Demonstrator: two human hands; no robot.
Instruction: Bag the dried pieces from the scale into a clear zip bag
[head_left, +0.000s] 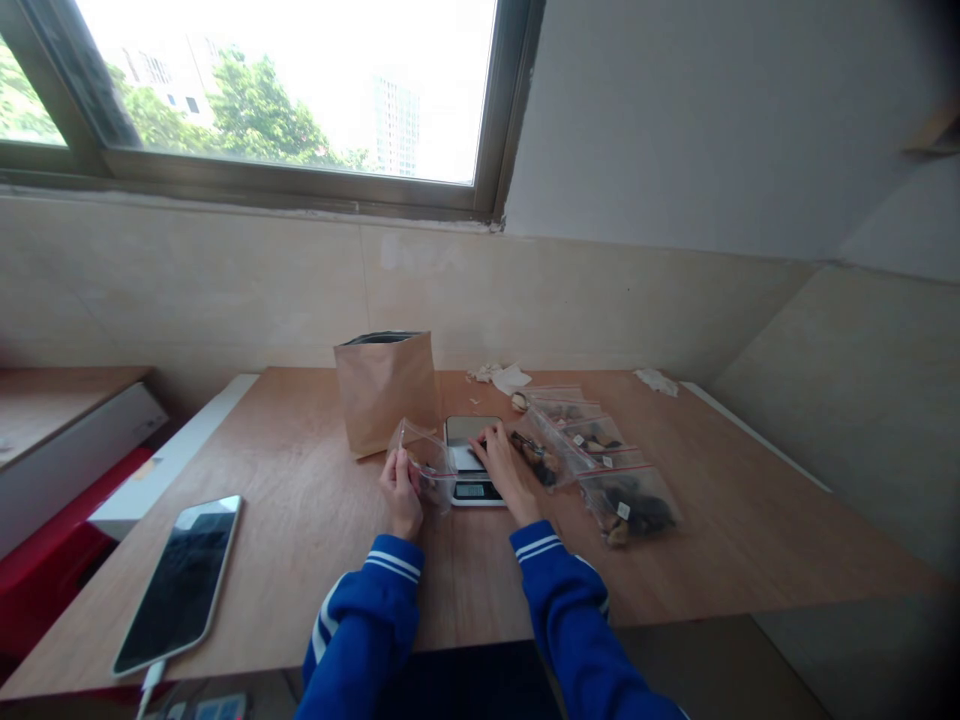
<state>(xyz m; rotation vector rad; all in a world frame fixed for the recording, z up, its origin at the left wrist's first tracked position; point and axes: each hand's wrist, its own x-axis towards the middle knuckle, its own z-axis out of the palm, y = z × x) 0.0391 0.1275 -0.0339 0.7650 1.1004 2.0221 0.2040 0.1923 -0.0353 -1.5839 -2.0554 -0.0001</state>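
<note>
My left hand point(403, 490) is closed on the edge of a clear zip bag point(437, 484) with a few small dark pieces inside. The bag's mouth lies against the left side of a small digital kitchen scale point(461, 432). Over the scale's plate is my right hand point(501, 466), its fingers drawn together. A bit of something dark shows at the fingertips, too small to name. To the right of that hand lies a zip bag of brown dried pieces point(541, 462). The scale's display is lit, but its digits are too small to read.
An upright brown paper bag point(386, 390) stands open behind my left hand. Several filled zip bags, among them one with dark pieces point(641, 510), overlap at right. Crumpled white paper point(511, 379) lies near the wall. A charging smartphone point(180, 585) rests at left.
</note>
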